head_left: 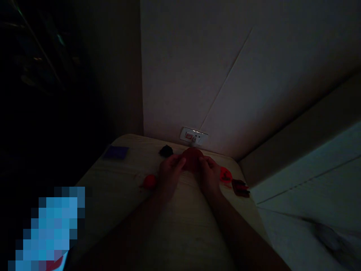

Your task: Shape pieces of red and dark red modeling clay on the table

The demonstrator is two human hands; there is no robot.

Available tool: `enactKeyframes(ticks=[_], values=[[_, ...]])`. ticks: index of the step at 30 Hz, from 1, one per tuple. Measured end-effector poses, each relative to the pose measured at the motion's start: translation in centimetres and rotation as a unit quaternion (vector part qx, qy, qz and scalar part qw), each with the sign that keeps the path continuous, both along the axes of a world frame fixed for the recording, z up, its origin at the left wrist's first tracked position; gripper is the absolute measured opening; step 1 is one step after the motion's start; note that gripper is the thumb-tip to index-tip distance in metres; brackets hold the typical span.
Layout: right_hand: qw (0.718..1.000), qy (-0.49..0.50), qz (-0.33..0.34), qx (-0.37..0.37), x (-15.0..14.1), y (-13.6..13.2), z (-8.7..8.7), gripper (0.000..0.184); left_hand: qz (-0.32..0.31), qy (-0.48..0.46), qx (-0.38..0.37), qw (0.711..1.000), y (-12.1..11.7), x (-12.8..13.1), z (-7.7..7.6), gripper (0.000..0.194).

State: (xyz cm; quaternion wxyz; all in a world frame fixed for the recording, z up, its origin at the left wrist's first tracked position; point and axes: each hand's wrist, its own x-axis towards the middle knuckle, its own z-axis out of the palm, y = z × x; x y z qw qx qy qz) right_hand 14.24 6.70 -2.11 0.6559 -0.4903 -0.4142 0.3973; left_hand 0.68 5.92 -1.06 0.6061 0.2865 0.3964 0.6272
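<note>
A dark red rounded piece (193,159), perhaps cloth, is held up between my two hands near the back of the wooden table. The room is too dim to make out its exact kind. My left hand (170,171) pinches its left edge, thumb on the near face. On the opposite edge, my right hand (209,173) has its thumb and fingers closed. A bright red round object (150,181) lies just left of my left hand. Beyond that hand sits a small black bundle (166,151). Right of my right hand is a red round container (225,174) with dark bits in it.
The pale wooden table (186,229) meets a wall carrying a switch and socket plate (193,136). A purple flat packet (116,152) lies at the back left. Near the right edge is a dark red pouch (240,188) with thin sticks. A pixelated bright patch covers the lower left.
</note>
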Motion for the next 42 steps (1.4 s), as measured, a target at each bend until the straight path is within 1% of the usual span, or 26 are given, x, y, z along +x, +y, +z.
enactKeyframes(ticks=[4,10,12,16,18,23,25,28,33,35,39,42], values=[[0.998,0.026,0.049,-0.026,-0.5,-0.1,0.5,0.028,0.023,-0.003,-0.014,1.0,0.2,-0.2,-0.4,0.038],[0.991,0.025,0.117,-0.053,-0.7,-0.3,1.2,0.029,0.044,-0.029,-0.026,0.998,0.4,-0.3,-0.6,0.042],[0.99,0.03,0.124,-0.053,-0.7,-0.3,1.1,0.027,0.044,-0.035,-0.018,0.998,0.4,-0.3,-0.5,0.042],[0.991,0.044,0.12,-0.041,-0.5,0.0,0.8,0.025,-0.021,-0.029,0.009,0.999,0.3,-0.2,-0.3,0.04],[0.991,0.047,0.122,-0.036,-0.4,0.1,0.7,0.024,-0.036,-0.007,0.012,0.999,0.2,-0.2,-0.3,0.037],[0.987,0.03,0.153,-0.038,-0.5,0.0,0.8,0.028,-0.025,0.024,0.019,0.999,0.2,-0.4,-0.6,0.031],[0.985,0.018,0.163,-0.042,-0.4,0.0,0.9,0.025,-0.027,0.029,0.02,0.999,0.2,-0.4,-0.6,0.031],[0.983,0.005,0.18,-0.048,0.1,0.0,0.8,0.021,-0.02,0.055,0.021,0.998,0.2,-0.5,-0.4,0.032],[0.969,-0.009,0.239,-0.066,1.2,0.4,0.6,0.025,0.001,0.108,0.041,0.993,0.2,-0.7,0.2,0.038],[0.967,-0.012,0.247,-0.066,1.3,0.4,0.7,0.026,0.01,0.106,0.037,0.994,0.2,-0.8,0.1,0.038],[0.968,-0.023,0.242,-0.062,0.9,0.2,1.2,0.026,0.033,0.085,0.024,0.996,0.3,-0.8,-0.4,0.041],[0.967,-0.033,0.244,-0.068,0.7,0.0,1.4,0.025,0.034,0.083,0.012,0.996,0.3,-0.8,-0.5,0.04]])
